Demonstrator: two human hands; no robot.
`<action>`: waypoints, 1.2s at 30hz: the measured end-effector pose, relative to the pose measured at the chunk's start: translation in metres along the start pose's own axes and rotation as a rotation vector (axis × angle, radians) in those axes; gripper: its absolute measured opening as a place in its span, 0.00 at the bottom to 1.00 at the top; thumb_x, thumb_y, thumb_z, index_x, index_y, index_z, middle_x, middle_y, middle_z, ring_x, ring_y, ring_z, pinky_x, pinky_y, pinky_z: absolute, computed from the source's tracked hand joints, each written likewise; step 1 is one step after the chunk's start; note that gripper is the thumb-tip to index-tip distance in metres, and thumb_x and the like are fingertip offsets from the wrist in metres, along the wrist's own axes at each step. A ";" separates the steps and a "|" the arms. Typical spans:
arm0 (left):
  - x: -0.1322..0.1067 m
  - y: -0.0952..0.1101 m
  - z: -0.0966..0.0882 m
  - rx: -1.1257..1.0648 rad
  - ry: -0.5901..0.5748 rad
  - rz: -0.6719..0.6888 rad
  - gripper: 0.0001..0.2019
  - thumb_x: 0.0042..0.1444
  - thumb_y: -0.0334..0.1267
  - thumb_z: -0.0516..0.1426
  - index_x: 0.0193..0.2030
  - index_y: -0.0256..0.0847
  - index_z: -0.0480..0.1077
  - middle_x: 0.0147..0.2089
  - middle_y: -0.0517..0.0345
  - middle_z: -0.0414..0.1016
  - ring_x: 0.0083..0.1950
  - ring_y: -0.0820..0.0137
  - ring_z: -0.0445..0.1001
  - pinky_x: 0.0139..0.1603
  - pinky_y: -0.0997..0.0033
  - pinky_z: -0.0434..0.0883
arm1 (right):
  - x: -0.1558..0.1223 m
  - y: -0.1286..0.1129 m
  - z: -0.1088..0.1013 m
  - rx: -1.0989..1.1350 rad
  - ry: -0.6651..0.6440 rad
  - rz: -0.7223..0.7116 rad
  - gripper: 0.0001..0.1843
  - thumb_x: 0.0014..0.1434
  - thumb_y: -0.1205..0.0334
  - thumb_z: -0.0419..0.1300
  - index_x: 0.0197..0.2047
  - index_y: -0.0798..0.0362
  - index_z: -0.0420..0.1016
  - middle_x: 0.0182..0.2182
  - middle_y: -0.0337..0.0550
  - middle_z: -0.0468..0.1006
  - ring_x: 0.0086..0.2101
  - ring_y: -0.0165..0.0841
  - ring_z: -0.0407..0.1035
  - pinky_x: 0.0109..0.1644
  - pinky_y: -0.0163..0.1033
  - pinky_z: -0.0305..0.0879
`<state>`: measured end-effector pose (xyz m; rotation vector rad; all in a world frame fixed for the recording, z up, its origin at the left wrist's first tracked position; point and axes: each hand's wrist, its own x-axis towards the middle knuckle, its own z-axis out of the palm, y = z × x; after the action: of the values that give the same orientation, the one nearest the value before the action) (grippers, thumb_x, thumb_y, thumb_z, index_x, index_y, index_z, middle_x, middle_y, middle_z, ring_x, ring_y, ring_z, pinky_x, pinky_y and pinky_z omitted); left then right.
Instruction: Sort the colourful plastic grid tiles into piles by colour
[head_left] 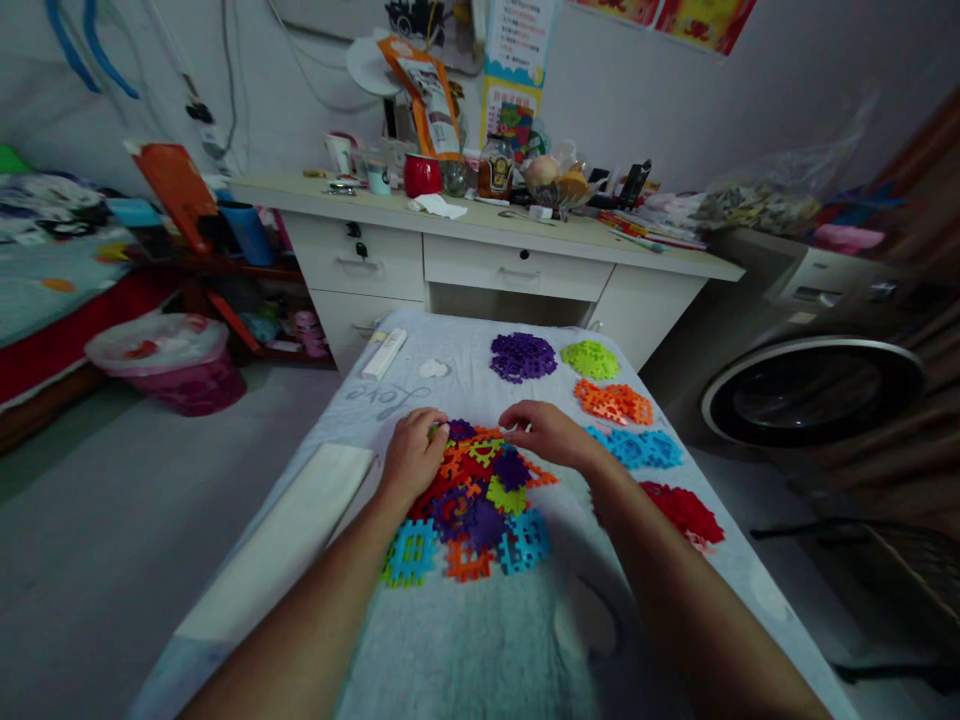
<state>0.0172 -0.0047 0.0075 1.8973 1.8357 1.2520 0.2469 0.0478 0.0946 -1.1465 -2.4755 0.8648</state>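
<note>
Stretching forward from the viewer, a cloth-covered table point(450, 640) bears a mixed heap of colourful plastic pieces point(480, 505) near its middle. The left hand point(415, 455) lies against the heap's left side, fingers curled; the right hand point(547, 432) arches at its far right edge, fingers bent. Whether either grasps a piece, I cannot tell. Toward the table's right and far end sit a red pile point(682, 512), blue pile point(641, 447), orange pile point(611, 402), purple pile point(523, 357) and small lime pile point(591, 358).

Heap of pieces point(465, 500) mid-desk point(465, 650), left hand point(412, 455) and right hand point(551, 432) either side. Five piles point(637, 449) from far side down right edge. Box point(385, 354) far left. Behind: drawer cabinet point(352, 255). Right: washing machine point(795, 330). Left: bin point(180, 375).
</note>
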 end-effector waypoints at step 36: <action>0.001 0.003 0.003 -0.103 -0.058 0.002 0.11 0.56 0.40 0.54 0.42 0.41 0.73 0.48 0.52 0.76 0.52 0.61 0.72 0.59 0.56 0.67 | -0.010 -0.003 0.030 -0.112 0.024 0.013 0.05 0.52 0.71 0.62 0.35 0.56 0.74 0.30 0.38 0.72 0.30 0.28 0.62 0.35 0.33 0.55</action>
<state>0.0219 -0.0033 0.0081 1.8612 1.7068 1.2528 0.2368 0.0267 0.0734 -1.2028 -2.5276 0.7197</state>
